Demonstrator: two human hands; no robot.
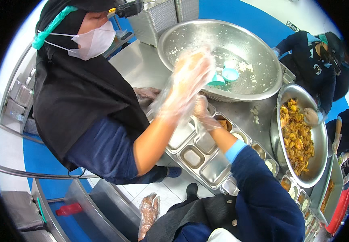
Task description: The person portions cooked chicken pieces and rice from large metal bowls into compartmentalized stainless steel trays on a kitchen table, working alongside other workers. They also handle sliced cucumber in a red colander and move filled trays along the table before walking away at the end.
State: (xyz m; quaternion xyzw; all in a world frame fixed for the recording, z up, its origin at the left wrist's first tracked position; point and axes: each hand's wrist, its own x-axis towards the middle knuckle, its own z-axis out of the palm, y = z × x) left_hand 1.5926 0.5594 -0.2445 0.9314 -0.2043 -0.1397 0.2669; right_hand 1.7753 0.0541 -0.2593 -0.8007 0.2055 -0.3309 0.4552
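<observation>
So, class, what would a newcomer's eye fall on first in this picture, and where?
First, the big steel bowl at top centre, holding scattered white grains and turquoise cups. Next, the oval bowl of yellow-brown food at right. Then, mid-picture, a co-worker's blurred, gloved hand, raised near the wearer's right hand, which reaches over the compartment trays.

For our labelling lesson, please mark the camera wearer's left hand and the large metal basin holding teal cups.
Left hand (149,211), head view: middle of the gloved hand.
Metal basin (263,55), head view: bare inner wall, right side.
</observation>
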